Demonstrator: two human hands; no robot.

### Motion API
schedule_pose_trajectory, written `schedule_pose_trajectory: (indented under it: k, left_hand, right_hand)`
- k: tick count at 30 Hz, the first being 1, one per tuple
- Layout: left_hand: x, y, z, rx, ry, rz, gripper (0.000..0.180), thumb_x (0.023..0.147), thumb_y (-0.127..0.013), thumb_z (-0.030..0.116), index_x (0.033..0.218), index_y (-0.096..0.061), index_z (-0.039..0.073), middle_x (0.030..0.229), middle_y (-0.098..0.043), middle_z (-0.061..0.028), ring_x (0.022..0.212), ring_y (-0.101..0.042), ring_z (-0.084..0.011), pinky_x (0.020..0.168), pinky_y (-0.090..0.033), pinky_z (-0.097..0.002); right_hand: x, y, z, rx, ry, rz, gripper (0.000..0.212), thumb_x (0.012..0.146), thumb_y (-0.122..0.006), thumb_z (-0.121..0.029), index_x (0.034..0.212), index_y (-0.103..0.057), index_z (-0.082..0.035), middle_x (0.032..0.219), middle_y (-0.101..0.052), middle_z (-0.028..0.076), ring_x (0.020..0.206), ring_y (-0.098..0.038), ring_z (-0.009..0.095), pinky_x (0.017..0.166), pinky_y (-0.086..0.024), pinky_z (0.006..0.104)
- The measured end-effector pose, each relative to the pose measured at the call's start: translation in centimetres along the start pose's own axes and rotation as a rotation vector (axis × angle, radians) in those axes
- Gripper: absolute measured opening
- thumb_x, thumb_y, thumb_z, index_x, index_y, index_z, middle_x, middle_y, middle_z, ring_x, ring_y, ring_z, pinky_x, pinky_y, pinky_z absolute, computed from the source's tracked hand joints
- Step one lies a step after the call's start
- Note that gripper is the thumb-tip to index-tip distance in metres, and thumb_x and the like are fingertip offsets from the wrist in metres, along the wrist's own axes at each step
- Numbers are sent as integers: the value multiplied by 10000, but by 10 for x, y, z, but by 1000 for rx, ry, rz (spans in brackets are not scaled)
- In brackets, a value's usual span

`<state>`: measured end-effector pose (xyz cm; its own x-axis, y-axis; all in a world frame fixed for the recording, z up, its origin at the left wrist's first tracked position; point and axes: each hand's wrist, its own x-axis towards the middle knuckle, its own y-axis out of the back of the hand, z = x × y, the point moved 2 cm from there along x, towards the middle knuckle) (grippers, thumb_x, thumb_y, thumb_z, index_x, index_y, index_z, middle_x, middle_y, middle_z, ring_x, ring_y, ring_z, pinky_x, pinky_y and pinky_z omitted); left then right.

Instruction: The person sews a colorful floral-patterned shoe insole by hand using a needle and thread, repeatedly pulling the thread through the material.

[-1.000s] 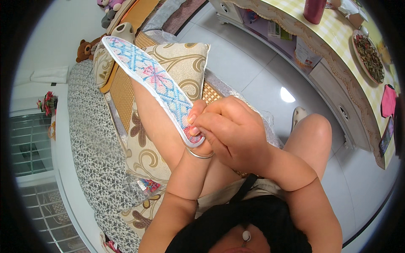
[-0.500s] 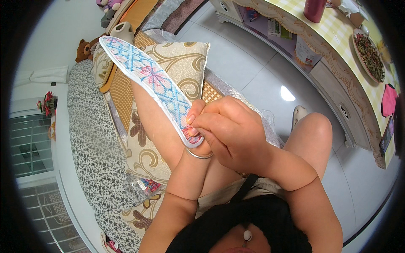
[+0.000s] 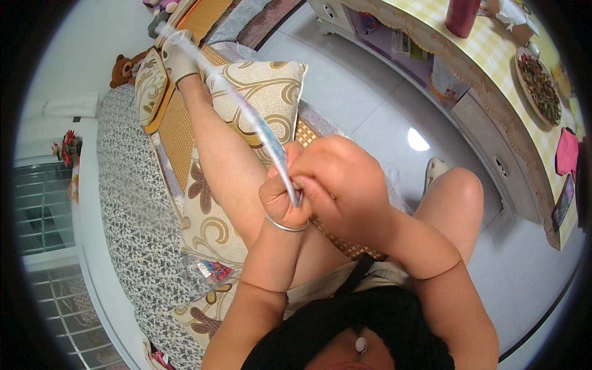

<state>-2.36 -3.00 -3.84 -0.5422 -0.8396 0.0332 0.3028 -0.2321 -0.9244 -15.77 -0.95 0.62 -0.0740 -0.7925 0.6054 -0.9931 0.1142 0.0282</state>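
Observation:
An embroidered insole (image 3: 259, 126) with a white rim stands nearly edge-on in front of me, blurred toward its far end. Its near end is gripped by my left hand (image 3: 280, 203), thumb and fingers closed around it; a silver bangle circles that wrist. My right hand (image 3: 342, 176) is pressed up against the same end, fingers curled in a pinch and slightly smeared by motion. What the right fingertips hold, if anything, is too small or hidden to make out. Only a sliver of the blue stitched face shows.
A patterned cushion (image 3: 259, 92) lies beyond my hands. On the left, a clear bag of coloured thread (image 3: 213, 270) rests on floral fabric (image 3: 139, 246). At right, a cloth-covered table (image 3: 493, 55) carries a plate of dried plant bits (image 3: 539, 86), a dark red bottle (image 3: 461, 17) and a phone (image 3: 563, 202).
The insole has turned from showing its stitched face to nearly edge-on. My left hand has rolled with it, now showing its thumb side. The right hand stays close against it.

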Motion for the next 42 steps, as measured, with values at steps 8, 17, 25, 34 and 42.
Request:
schedule_pose_trajectory:
  k: [8, 17, 25, 34, 42]
  left_hand:
    - [-5, -17, 19, 621, -395, 386, 224, 902, -577, 47, 1105, -523, -29, 940, -628, -90, 757, -603, -143, 659, -510, -270]
    - [-10, -21, 19, 772, -458, 371, 287, 889, -584, 7, 1164, -521, -50, 1068, -625, -105, 935, -607, -130, 835, -494, -270]
    - [-13, -23, 19, 892, -520, 390, 270, 899, -583, 10, 1158, -529, -45, 1052, -631, -95, 914, -605, -112, 807, -495, -256]
    - [-11, -27, 20, 1180, -685, 467, 175, 895, -602, 12, 1054, -548, -36, 948, -627, -53, 812, -569, -67, 734, -484, -222]
    - [-12, -28, 17, 1011, -684, 418, 233, 901, -577, -6, 1127, -535, -45, 1021, -627, -76, 891, -588, -94, 798, -488, -247]
  right_hand:
    - [-1, -3, 61, 712, -678, -180, 74, 864, -622, -27, 925, -628, 14, 858, -617, 3, 779, -545, 60, 716, -454, 214]
    - [-5, -14, 59, 727, -616, -100, 112, 873, -591, -24, 976, -625, 2, 970, -609, 28, 881, -551, 85, 774, -446, 229]
    - [10, -6, 18, -217, 80, -3, 210, 691, -661, 22, 873, -681, -80, 1050, -613, 84, 954, -539, 296, 816, -441, 361]
    - [12, 43, 2, 844, -3, 275, 89, 951, -482, -11, 1013, -545, -11, 829, -618, 133, 697, -590, 174, 639, -547, 317]
    - [2, 3, 6, -265, -85, 77, 77, 775, -653, -4, 842, -632, -35, 751, -597, 87, 624, -577, 222, 557, -459, 299]
